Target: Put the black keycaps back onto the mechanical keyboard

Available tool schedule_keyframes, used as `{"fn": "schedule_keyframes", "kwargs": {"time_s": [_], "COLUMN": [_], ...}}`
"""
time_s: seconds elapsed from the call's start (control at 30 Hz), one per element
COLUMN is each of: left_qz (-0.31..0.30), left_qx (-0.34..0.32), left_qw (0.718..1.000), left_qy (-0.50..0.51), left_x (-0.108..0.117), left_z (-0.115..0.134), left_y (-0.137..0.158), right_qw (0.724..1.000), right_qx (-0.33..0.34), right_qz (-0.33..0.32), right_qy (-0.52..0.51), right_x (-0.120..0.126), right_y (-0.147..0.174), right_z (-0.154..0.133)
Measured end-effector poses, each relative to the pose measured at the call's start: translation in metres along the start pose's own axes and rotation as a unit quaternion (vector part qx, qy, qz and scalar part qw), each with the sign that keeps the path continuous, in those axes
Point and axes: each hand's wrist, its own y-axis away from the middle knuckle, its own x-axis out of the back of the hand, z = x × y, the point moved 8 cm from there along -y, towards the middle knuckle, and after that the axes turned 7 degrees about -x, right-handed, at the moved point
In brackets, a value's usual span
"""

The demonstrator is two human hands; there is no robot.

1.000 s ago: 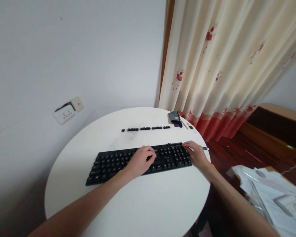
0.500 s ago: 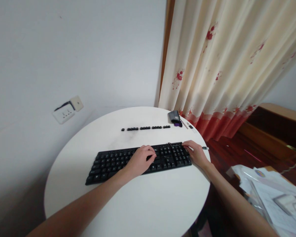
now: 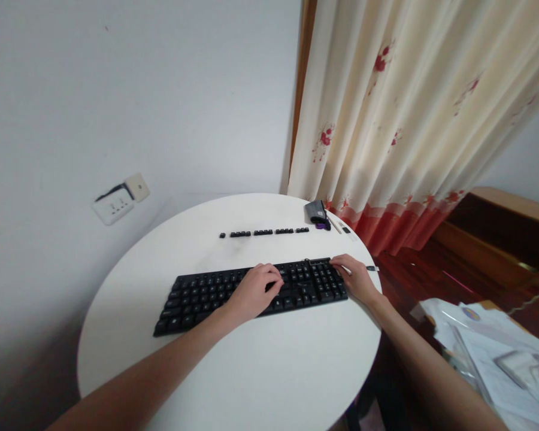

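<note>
A black keyboard (image 3: 193, 302) lies slightly slanted across the round white table (image 3: 273, 371). My left hand (image 3: 256, 291) rests over its middle, fingers curled together with the thumb near their tips; whatever they pinch, if anything, is hidden. At the keyboard's upper right corner, my right hand (image 3: 354, 276) has its fingers closed on a thin white stick (image 3: 346, 270), mostly covered by the hand. Behind the keyboard, small black keycaps (image 3: 263, 231) stand in a row of separate groups, with a single keycap (image 3: 222, 235) at the left end.
A grey pouch (image 3: 315, 212) with a purple item (image 3: 320, 226) lies at the table's back right, beside a white pen-like stick (image 3: 335, 224). A cable plug (image 3: 372, 269) lies by the right edge. Curtains (image 3: 368, 149) hang behind; papers and bags (image 3: 489, 353) are at right.
The view has shifted slightly. The white stick shows more clearly between my right fingers; my left hand keeps its place on the keyboard.
</note>
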Motion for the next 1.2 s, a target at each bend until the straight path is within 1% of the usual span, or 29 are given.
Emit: {"fn": "schedule_keyframes", "kwargs": {"time_s": [0.2,0.77,0.87,0.93,1.07,1.2], "left_qz": [-0.002,-0.007,-0.008,-0.008,-0.01,-0.013], "left_qx": [0.006,0.011,0.007,0.006,0.009,0.011], "left_qw": [1.0,1.0,1.0,1.0,1.0,1.0], "left_qy": [0.001,0.0,-0.001,-0.001,-0.001,0.0], "left_x": [0.0,0.0,-0.001,-0.002,-0.002,-0.002], "left_z": [-0.001,0.001,-0.001,-0.002,-0.002,-0.002], "left_y": [0.0,0.0,0.0,0.0,0.0,0.0], "right_qw": [1.0,1.0,1.0,0.999,0.995,0.992], "right_qx": [0.005,0.006,-0.007,-0.02,-0.069,-0.11], "right_qz": [0.006,-0.007,0.006,0.027,0.068,0.041], "right_qy": [-0.003,0.001,0.003,-0.001,-0.018,-0.047], "right_x": [0.0,0.001,0.002,0.006,0.014,0.01], "right_y": [0.0,0.001,0.002,0.001,-0.001,-0.003], "right_z": [-0.001,-0.007,-0.005,-0.002,0.009,0.018]}}
